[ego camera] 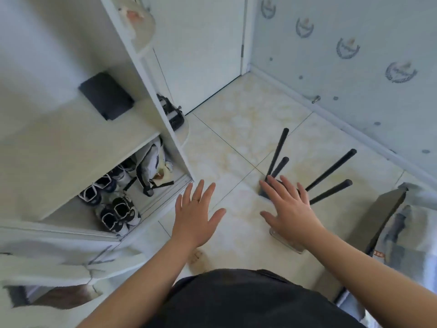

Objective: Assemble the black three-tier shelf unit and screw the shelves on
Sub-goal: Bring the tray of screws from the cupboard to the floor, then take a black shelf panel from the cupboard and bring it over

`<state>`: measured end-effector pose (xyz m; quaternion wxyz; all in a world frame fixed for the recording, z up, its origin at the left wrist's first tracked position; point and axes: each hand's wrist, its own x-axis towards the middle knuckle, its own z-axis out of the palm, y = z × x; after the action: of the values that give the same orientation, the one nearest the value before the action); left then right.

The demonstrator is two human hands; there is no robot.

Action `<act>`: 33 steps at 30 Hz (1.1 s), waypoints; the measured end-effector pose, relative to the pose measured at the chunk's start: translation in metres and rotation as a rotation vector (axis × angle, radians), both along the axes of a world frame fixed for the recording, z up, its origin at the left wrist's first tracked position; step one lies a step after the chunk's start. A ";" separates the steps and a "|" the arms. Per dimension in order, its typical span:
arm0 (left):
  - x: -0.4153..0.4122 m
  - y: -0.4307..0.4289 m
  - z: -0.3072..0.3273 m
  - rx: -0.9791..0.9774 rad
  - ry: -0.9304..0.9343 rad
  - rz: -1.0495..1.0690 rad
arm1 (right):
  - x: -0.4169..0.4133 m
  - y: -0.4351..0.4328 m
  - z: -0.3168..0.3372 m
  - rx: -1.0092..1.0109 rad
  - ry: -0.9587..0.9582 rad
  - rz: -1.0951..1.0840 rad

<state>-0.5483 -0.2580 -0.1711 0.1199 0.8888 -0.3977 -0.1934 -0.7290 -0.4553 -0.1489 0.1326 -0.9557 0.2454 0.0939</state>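
i'm looking down at a floor (pixel 236 129) of pale cream marbled tiles with thin dark joints. the corner ahead is closed by a white door (pixel 201 43) and a pale blue wall (pixel 354 95) printed with wreath crests. a white cabinet (pixel 82 150) stands open on my left. its bottom shelf holds black-and-white sneakers (pixel 113 209), too blurred to count exactly, and a higher shelf carries one flat black slab (pixel 106 95).

on the floor to the right sits one black shelf base (pixel 264 194). i count four black poles (pixel 279 150) rising from it, all slanting away in this wide view. one more black panel (pixel 383 221) leans at the right edge against denim cloth (pixel 411 233). one clear packet (pixel 283 241) lies on the tiles below the right wrist.

two hands are out. the left hand (pixel 194 216) hangs over bare tile, fingers straight and spread, holding nothing, with a ring on one finger. the right hand (pixel 288 209) is flat and spread too. its fingertips overlap the shelf base by the feet of the two left poles, and i cannot tell whether they touch it.
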 end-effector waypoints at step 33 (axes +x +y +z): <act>0.370 0.124 -0.003 -0.045 0.134 0.983 | 0.572 0.120 -0.001 0.345 0.069 0.387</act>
<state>-0.1786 -0.1337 -0.1738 0.2414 0.9540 0.0729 -0.1622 -0.1568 -0.3349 -0.1502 0.2649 -0.9443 0.0426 0.1905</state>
